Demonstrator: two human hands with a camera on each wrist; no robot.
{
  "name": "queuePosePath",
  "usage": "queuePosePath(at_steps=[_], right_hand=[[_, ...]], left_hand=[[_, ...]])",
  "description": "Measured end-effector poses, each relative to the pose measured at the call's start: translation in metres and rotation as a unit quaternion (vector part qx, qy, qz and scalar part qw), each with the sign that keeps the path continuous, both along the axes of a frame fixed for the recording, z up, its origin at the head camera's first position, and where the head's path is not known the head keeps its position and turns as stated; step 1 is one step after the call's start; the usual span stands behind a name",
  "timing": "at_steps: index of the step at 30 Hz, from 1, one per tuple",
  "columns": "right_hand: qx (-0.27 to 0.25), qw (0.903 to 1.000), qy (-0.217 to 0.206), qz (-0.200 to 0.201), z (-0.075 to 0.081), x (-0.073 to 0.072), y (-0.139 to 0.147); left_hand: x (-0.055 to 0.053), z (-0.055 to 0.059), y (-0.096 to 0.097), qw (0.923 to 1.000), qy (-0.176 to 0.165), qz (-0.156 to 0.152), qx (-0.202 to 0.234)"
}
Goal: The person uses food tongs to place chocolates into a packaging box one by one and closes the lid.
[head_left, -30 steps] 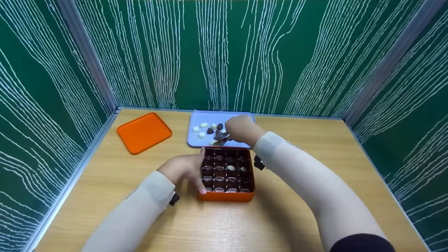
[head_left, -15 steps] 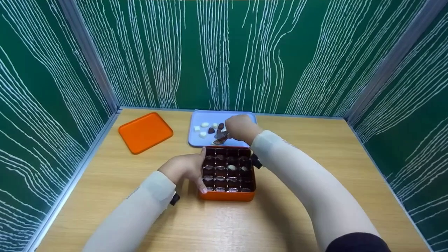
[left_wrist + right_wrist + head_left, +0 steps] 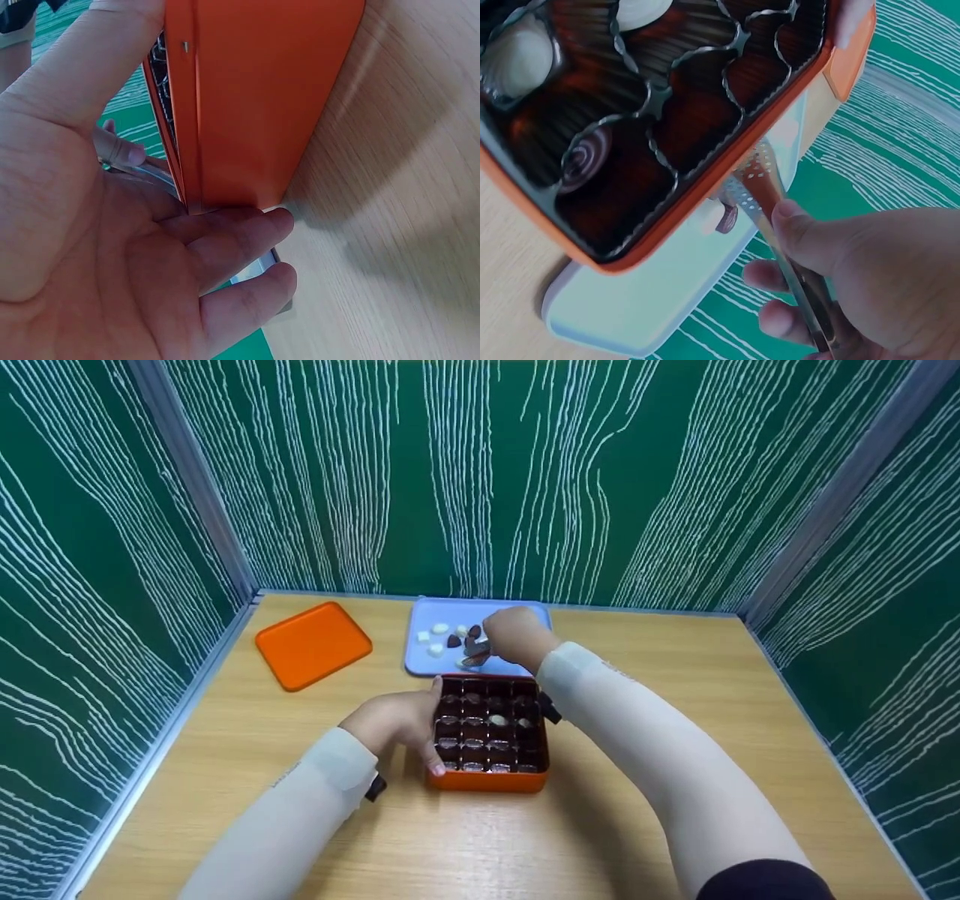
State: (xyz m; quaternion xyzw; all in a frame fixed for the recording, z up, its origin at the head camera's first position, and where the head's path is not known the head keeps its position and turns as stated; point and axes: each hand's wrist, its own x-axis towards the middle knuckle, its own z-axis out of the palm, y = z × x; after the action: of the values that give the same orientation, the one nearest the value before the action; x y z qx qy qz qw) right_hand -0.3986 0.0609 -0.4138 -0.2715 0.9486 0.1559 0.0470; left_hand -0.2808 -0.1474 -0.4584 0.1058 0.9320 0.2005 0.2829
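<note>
From the head, our right hand (image 3: 516, 634), nearer the brown and white chocolates (image 3: 454, 641) on the pale-blue rectangular tray (image 3: 420, 662), grips perforated silver metal tongs (image 3: 478, 649). From the left wrist, our left hand (image 3: 120, 244) clasps the square orange box (image 3: 259, 97). From the right wrist, the tongs' long axis slants trayward, beyond the box; whether they pinch anything, we cannot tell.

From my head view I see a pale wood-grain table (image 3: 675, 660). At its far left lies a shallow orange rectangle with a raised rim, a lid or tray (image 3: 313, 646), set at an angle. Green walls (image 3: 517, 472) covered in wavy white lines stand behind and on both sides. Grey posts (image 3: 193, 472) mark the two back corners.
</note>
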Motion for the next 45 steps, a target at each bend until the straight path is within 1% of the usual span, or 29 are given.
queuePosePath(at_steps=[5,10,14,16,20,23,28,35,37,41,44,45], right_hand=[[0.029,0.9996,0.003,-0.002,0.004,0.000,0.007],[0.026,0.9996,0.011,0.002,0.005,-0.002,0.010],[0.030,0.9995,0.008,-0.010,0.003,-0.003,0.004],[0.033,0.9993,0.000,-0.017,0.001,-0.004,0.000],[0.019,0.9995,-0.015,-0.022,-0.007,-0.005,-0.003],[-0.002,0.9994,-0.023,-0.024,-0.009,-0.006,-0.003],[-0.005,0.9994,-0.022,-0.027,-0.006,-0.007,0.000],[-0.036,0.9978,-0.044,-0.034,-0.002,-0.004,0.005],[-0.037,0.9977,-0.045,-0.035,-0.001,-0.002,0.005],[-0.023,0.9987,-0.039,-0.024,-0.002,-0.003,0.005],[-0.018,0.9988,-0.042,-0.019,-0.002,-0.005,0.006],[-0.021,0.9986,-0.045,-0.020,-0.002,-0.005,0.007]], left_hand=[[-0.001,0.000,-0.001,1.0000,-0.002,0.001,-0.002],[0.000,0.000,-0.001,1.0000,0.003,-0.004,-0.007],[0.001,0.001,0.000,0.9999,0.007,-0.010,-0.009],[0.002,0.001,0.001,0.9999,0.007,-0.010,-0.006],[0.002,0.001,0.001,0.9999,0.004,-0.010,0.004],[0.003,0.002,0.001,0.9999,-0.002,-0.006,0.008],[0.002,0.004,0.000,1.0000,-0.008,-0.002,0.000],[0.000,0.003,-0.002,0.9999,-0.012,-0.001,0.004],[0.000,0.003,-0.002,0.9999,-0.013,0.000,0.004],[0.000,0.000,-0.002,0.9999,0.002,-0.012,0.007],[0.001,-0.001,-0.002,0.9998,0.011,-0.017,0.009],[0.001,-0.001,-0.002,0.9998,0.009,-0.014,0.008]])
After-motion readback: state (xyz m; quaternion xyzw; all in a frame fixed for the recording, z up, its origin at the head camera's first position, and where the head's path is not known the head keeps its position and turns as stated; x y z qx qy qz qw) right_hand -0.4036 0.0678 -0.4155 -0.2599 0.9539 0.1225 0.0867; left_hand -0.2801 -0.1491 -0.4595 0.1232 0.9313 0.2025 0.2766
